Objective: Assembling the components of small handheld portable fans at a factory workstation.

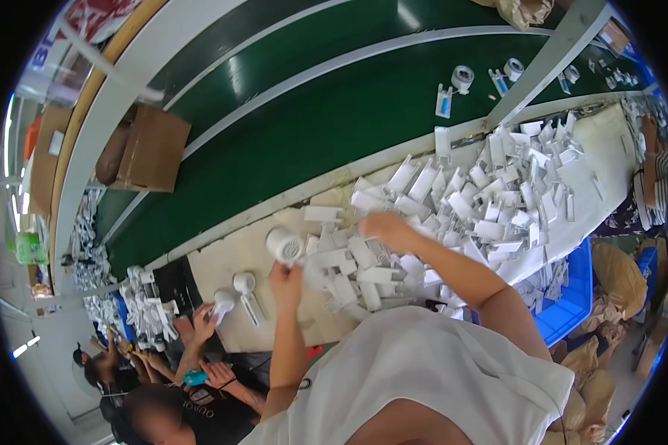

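Observation:
My left hand [283, 284] is closed on a small white handheld fan, its round, slotted head [283, 245] standing up above my fingers. A blurred, pale part lies just to the right of that hand. My right hand [384, 228] reaches across to the near side of a heap of white plastic shells [467, 196]; its fingers are smeared, and whether they grip a shell is unclear. Loose white shells [364, 274] also lie between my two hands. Another white fan [246, 289] rests on the pale worktop [223, 271], left of my left hand.
Beyond the worktop runs a green conveyor belt [312, 126] carrying fan parts [462, 79]. At my left a co-worker's hands hold a white fan [223, 302] and a teal tool [196, 377]. A blue bin [571, 297] stands right; a metal post [549, 63] rises by the belt.

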Tool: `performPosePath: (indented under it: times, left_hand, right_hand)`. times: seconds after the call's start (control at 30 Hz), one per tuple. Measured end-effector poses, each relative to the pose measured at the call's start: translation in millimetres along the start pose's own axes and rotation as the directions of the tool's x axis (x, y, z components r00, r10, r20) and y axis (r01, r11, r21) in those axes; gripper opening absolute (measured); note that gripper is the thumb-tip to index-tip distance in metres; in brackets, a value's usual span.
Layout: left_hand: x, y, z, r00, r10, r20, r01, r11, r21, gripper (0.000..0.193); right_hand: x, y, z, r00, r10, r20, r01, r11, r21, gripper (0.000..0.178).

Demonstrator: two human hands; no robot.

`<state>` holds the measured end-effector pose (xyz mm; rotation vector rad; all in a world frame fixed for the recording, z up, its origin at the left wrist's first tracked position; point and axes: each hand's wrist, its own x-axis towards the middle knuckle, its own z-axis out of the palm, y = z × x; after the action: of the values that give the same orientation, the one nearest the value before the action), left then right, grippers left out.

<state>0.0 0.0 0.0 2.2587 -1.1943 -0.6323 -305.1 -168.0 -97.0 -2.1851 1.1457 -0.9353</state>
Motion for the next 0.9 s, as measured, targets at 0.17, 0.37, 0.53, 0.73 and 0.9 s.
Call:
performPosePath:
  times: [0.17,0.37,0.53,0.73,0.9]
  left_hand:
    - [15.5,-66.7,-14.0,0.978,0.056,-0.202,0.014,0.945,0.328,0.023]
    - [19.5,-110.3,-2.7,0.969,-0.128,-0.210,0.210,0.875,0.437,0.041]
    - [-1.2,-57.2,12.5,0.921,0.219,-0.322,-0.133,0.954,0.267,0.046]
    - [-7.8,70.9,43.6,0.935,0.099,0.339,0.186,0.676,-0.713,0.030]
    - [-20.4,138.3,70.7,0.941,0.234,0.245,0.111,0.470,-0.876,0.044]
  right_hand:
    - [77.5,97.6,-102.0,0.537,0.640,-0.549,-0.744,0.666,0.048,0.049]
    - [132.1,140.3,-107.8,0.306,0.813,-0.496,-0.952,0.265,-0.155,0.079]
    - [127.7,148.9,-112.5,0.342,0.873,-0.347,-0.881,0.427,0.206,0.060]
    - [84.7,56.3,-117.0,0.719,0.574,0.393,-0.463,-0.027,0.886,0.024]
    - [19.7,-90.0,-86.5,0.810,0.378,0.449,-0.586,0.487,0.648,0.052]
